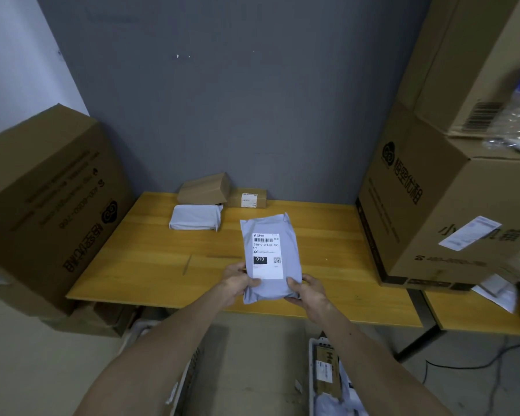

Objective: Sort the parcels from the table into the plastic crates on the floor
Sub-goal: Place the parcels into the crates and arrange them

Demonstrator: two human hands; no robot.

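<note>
Left hand (237,284) and right hand (309,291) both gripping a grey plastic mailer parcel (272,235) over the wooden tabletop's (150,250) front edge; white plastic floor crate (312,364) has a brown cardboard box (325,367) in it.

The flat pale-grey plastic mailer parcel (288,235) carries a white paper label (267,271) with black barcode stripes. The honey-yellow wooden table (150,250) shows streaky grain; the large brown cardboard box (42,199) bears black lettering.

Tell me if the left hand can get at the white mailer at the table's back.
Probably not yet: the left hand grips the labelled mailer with the right hand. Nothing on the table blocks the white mailer, so freed, it likely could.
</note>
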